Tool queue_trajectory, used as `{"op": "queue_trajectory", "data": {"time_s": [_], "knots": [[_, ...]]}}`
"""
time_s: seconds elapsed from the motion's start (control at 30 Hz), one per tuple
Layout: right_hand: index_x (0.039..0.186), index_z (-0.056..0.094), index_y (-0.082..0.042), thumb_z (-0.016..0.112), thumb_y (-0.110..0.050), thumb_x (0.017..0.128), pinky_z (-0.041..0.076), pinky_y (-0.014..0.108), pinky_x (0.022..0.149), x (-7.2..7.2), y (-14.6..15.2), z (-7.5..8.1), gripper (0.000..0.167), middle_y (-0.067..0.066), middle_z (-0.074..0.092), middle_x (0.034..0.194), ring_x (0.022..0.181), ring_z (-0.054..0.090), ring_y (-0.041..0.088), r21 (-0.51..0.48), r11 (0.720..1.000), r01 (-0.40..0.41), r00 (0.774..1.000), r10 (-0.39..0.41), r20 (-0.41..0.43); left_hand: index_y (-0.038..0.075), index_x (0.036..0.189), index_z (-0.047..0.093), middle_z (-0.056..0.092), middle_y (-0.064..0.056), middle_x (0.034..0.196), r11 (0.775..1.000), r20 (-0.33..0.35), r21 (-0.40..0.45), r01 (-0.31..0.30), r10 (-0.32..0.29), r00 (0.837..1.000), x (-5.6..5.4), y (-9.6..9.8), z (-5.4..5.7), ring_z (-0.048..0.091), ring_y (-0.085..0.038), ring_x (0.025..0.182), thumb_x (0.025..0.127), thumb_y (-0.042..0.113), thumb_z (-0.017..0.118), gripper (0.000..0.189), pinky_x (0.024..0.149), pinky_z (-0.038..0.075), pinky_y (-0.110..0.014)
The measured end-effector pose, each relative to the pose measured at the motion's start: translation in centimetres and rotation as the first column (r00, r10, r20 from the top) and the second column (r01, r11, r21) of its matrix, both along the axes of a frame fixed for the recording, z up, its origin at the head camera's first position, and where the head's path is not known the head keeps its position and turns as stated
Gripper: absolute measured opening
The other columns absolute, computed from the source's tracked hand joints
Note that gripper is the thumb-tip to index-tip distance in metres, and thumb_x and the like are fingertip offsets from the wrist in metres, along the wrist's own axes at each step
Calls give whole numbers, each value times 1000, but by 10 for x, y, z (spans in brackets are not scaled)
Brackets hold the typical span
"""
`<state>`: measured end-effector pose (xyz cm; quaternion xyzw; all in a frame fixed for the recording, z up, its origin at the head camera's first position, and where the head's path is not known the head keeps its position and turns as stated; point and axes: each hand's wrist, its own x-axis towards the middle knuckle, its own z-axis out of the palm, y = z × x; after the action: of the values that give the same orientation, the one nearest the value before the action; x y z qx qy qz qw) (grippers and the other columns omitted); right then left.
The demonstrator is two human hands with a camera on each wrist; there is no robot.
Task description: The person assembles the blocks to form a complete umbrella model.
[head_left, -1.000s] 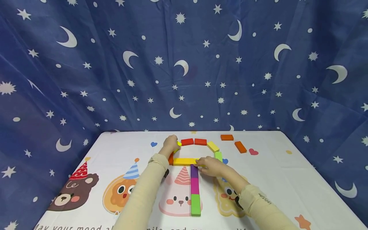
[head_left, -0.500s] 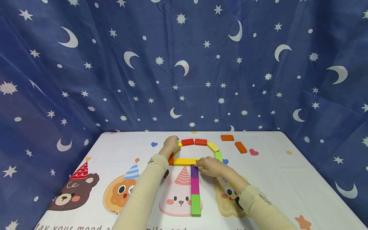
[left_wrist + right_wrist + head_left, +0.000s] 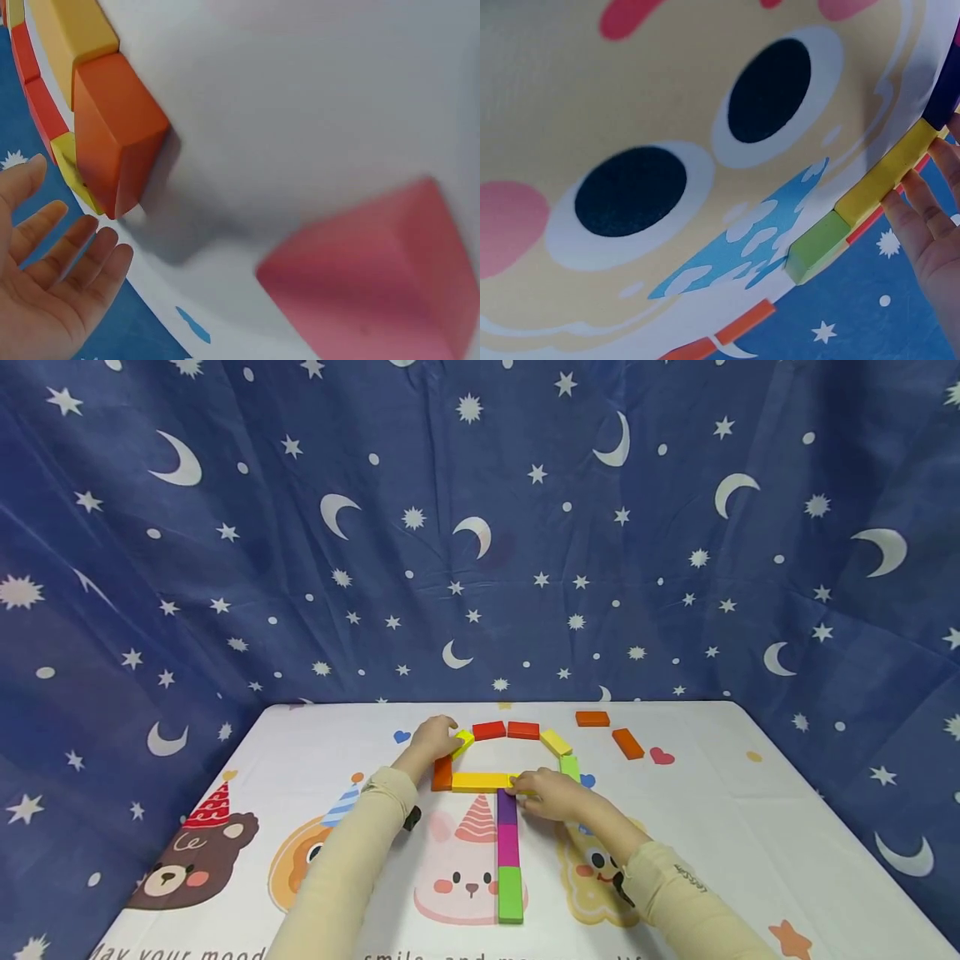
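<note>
My left hand (image 3: 432, 741) is beside a slanted yellow block (image 3: 464, 744) and an orange block (image 3: 442, 773); its fingers (image 3: 60, 247) are spread and apart from the orange one in the left wrist view. On a yellow block (image 3: 889, 171), next to a green one (image 3: 817, 244), rest the fingertips of my right hand (image 3: 551, 794), fingers mostly straight. An arch runs from the orange block through red blocks (image 3: 489, 731) and a pale yellow block (image 3: 557, 743). Below the yellow row (image 3: 480, 782) stretches a column of purple (image 3: 507, 807), magenta (image 3: 508, 845) and green (image 3: 511, 895) blocks.
Two loose orange blocks (image 3: 592, 718) lie at the back right. A blurred pink block-like shape (image 3: 375, 277) fills the lower right of the left wrist view. The white tablecloth (image 3: 750, 827) has printed cartoon figures; a blue starry curtain (image 3: 480, 610) hangs behind.
My left hand has let go of the slanted yellow block and shifted left, uncovering more of it and the orange block. My right hand has stayed in place.
</note>
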<state>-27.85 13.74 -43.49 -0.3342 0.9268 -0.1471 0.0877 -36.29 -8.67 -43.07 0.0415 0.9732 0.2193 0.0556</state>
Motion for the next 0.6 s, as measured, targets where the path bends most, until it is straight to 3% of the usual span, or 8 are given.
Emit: {"op": "queue_trajectory", "data": {"time_s": [0.17,0.27,0.37,0.4,0.5,0.6], "knots": [[118,66,-7,58,-10,89,47,46,98,-2,2,0,30,13,63,124,112,57,32,5,1000,-16,1000,16,6,3,122,62,62,-14,124,994,-70,-36,106,-108,992,11,-2,4,56,-29,117,90,19,62,36,105,42,-42],[120,65,-6,58,-10,90,46,46,99,-4,5,2,32,14,62,126,115,57,33,7,999,-39,999,39,8,3,121,63,61,-16,124,979,-124,-35,202,-204,971,21,-3,6,55,-31,118,91,16,60,33,106,41,-43],[123,63,-5,56,-10,90,44,48,101,-4,8,4,34,16,60,128,118,55,34,-4,998,-60,998,60,27,3,120,63,61,-17,124,942,-173,-47,332,-335,926,36,-3,6,55,-32,119,91,10,58,31,106,41,-43],[123,62,-4,56,-10,90,43,49,102,-4,9,5,34,16,59,129,120,54,35,-14,998,-63,997,63,39,3,118,64,62,-16,122,919,-211,-79,387,-395,894,42,-4,5,56,-32,117,90,9,58,29,104,43,-43],[126,60,-3,54,-9,91,40,51,104,-5,12,5,36,17,57,132,124,51,36,-44,997,-56,994,60,91,3,120,63,60,-17,125,861,-237,-126,493,-509,828,59,-4,3,54,-32,121,91,5,55,30,105,42,-44],[130,56,-4,51,-9,93,38,51,106,-5,14,3,38,16,54,136,128,48,36,-70,997,-27,987,38,155,4,123,61,57,-17,131,819,-225,-166,550,-574,787,74,-3,-1,51,-33,125,92,6,53,33,106,40,-44]]}}
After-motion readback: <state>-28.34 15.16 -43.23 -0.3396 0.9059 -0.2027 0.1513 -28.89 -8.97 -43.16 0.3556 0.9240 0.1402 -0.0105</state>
